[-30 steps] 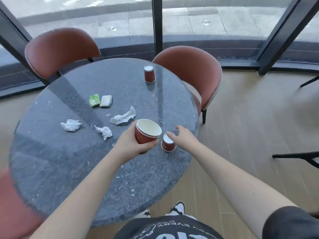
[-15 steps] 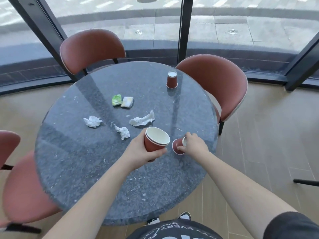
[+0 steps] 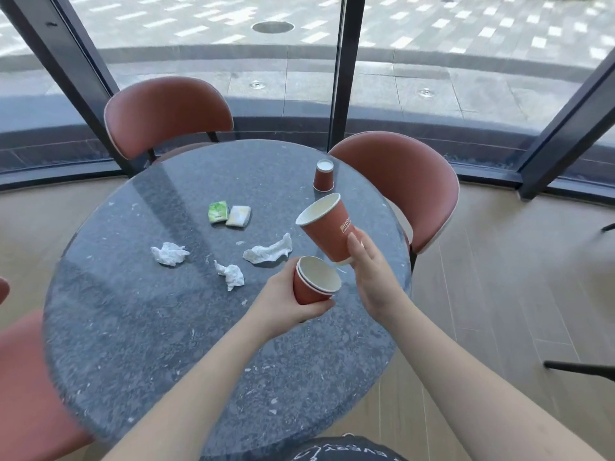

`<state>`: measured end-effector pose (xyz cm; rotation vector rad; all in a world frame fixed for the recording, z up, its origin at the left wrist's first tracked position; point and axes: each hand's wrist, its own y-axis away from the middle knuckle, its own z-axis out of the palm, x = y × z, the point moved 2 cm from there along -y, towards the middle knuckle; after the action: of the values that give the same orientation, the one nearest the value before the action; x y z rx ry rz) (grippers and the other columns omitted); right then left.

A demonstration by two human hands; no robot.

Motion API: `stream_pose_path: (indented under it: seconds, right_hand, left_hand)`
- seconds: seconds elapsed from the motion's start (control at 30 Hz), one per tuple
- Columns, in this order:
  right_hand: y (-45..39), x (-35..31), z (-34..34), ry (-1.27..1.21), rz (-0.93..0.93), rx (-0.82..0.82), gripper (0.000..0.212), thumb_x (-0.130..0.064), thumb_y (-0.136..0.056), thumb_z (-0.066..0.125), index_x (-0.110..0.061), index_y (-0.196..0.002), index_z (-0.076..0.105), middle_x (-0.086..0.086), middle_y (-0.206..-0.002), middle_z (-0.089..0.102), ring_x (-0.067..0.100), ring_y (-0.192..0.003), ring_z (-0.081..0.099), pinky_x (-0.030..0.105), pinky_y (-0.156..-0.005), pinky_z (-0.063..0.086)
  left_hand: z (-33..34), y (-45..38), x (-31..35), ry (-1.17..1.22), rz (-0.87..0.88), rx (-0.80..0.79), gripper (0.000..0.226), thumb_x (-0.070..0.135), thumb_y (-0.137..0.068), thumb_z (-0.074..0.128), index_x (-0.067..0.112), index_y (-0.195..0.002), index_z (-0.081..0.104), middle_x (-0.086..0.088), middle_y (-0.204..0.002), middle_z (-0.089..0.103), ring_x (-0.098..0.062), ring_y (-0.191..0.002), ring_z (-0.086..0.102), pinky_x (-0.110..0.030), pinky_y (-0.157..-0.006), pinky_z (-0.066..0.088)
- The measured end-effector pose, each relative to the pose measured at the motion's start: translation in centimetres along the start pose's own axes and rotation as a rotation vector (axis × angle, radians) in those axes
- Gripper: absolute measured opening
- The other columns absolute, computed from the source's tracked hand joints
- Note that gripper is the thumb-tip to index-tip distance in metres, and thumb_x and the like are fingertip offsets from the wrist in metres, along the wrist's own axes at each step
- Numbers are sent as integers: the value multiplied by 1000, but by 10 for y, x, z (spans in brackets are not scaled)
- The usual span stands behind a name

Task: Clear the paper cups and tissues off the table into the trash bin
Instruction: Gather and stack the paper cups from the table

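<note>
My left hand grips a short stack of red paper cups, mouth up, over the near right part of the round grey table. My right hand holds another red paper cup by its base, tilted with its mouth to the upper left, just above the stack. A third red cup stands upside down at the table's far right. Three crumpled white tissues lie on the table: one at the left, one in the middle, one long one near the cups.
A green packet and a pale packet lie side by side mid-table. Red chairs stand behind the table, at its right and at the near left. Window frames run behind. No trash bin is in view.
My right hand has lifted the cup that stood upside down by the stack and turned it mouth up and tilted. The left hand keeps its stack. The view has shifted.
</note>
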<state>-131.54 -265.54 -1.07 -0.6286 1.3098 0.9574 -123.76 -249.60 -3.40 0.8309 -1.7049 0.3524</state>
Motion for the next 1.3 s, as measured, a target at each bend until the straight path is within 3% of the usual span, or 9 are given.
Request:
stream_pose_path:
  seconds: [0.1, 0.2, 0.37, 0.53, 0.73, 0.87, 1.03, 1.13, 1.3]
  right_hand:
    - [9, 4, 13, 21, 16, -62, 85, -77, -71, 70, -19, -132, 59, 6, -129, 68, 18, -122, 60, 33, -108, 44]
    - [16, 10, 23, 24, 36, -118, 94, -74, -67, 75, -13, -137, 55, 4, -125, 70, 16, -118, 64, 32, -102, 49]
    - [22, 13, 28, 57, 54, -141, 89, -58, -71, 83, -12, -140, 49, 6, -129, 68, 19, -122, 63, 30, -99, 50]
    - [20, 12, 22, 167, 15, -191, 68, -29, -79, 78, -19, -140, 52, 4, -141, 61, 21, -137, 51, 42, -115, 40]
    - [26, 5, 25, 283, -34, -188, 77, -31, -76, 82, -30, -143, 45, -10, -145, 56, 9, -139, 47, 36, -116, 38]
    - [31, 4, 23, 315, -51, -159, 84, -40, -76, 80, -40, -148, 36, -15, -148, 51, 6, -139, 46, 33, -115, 39]
    - [38, 3, 16, 375, -80, -123, 82, -65, -77, 74, -45, -148, 36, -19, -151, 47, 4, -141, 44, 39, -118, 35]
    - [37, 5, 6, 398, -100, -90, 74, -65, -77, 74, -48, -143, 43, -19, -147, 52, 4, -138, 47, 42, -119, 35]
    - [27, 5, -23, 388, -119, -74, 62, -53, -81, 74, -54, -136, 47, -23, -141, 55, 5, -135, 49, 40, -117, 37]
  left_hand:
    - [0, 0, 4, 32, 7, -12, 56, 37, -63, 90, 48, -106, 56, 20, -84, 70, 0, -62, 63, -21, -53, 50]
    - [-3, 0, 9, 34, 36, 0, 56, 32, -66, 89, 48, -108, 56, 17, -87, 73, -1, -61, 64, -21, -53, 50]
    - [-12, 1, 9, 15, 68, 21, 56, 30, -68, 89, 46, -111, 57, 20, -92, 72, 1, -67, 67, -22, -56, 52]
    - [-22, 4, 8, -26, 115, 42, 56, 32, -68, 90, 47, -109, 55, 31, -100, 69, 10, -91, 66, -8, -70, 49]
    - [-27, 3, 10, -18, 149, 60, 61, 37, -64, 86, 50, -113, 50, 32, -103, 67, 13, -96, 62, -4, -75, 45]
    - [-24, 4, 12, -18, 171, 49, 73, 53, -60, 82, 43, -125, 51, 23, -111, 68, 11, -103, 62, -7, -81, 47]
    - [-12, 1, 7, -57, 180, -1, 68, 38, -68, 90, 49, -122, 50, 15, -112, 71, 1, -104, 66, -26, -89, 54]
    - [0, -4, 9, -68, 186, -17, 73, 43, -63, 88, 35, -127, 54, 13, -109, 72, -3, -101, 68, -36, -90, 56]
    - [27, -18, 25, -87, 200, 23, 75, 49, -57, 81, 44, -126, 52, 16, -110, 71, -1, -102, 67, -32, -89, 56]
